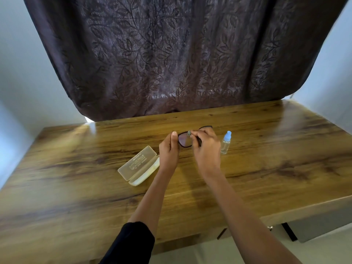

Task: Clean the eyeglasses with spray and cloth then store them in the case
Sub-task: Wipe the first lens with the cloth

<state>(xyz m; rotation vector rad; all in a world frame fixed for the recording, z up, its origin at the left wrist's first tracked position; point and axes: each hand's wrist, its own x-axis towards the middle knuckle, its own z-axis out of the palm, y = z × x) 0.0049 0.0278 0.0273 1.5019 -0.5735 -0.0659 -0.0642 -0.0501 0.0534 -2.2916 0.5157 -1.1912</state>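
Dark-framed eyeglasses [185, 140] are held above the wooden table [76, 187]. My left hand [168, 151] grips the frame's left side, thumb raised along the rim. My right hand [206, 147] covers the right lens and pinches a small grey cloth [189, 133] against the frame near the bridge. A small clear spray bottle [226, 142] with a light blue cap stands upright just right of my right hand. A translucent cream glasses case [139, 165] lies shut on the table to the left of my left wrist.
A dark brown leaf-patterned curtain [171, 54] hangs behind the table's far edge. Pale walls stand on both sides. The table's near edge runs across the lower frame, with a grey drawer unit [312, 229] below on the right.
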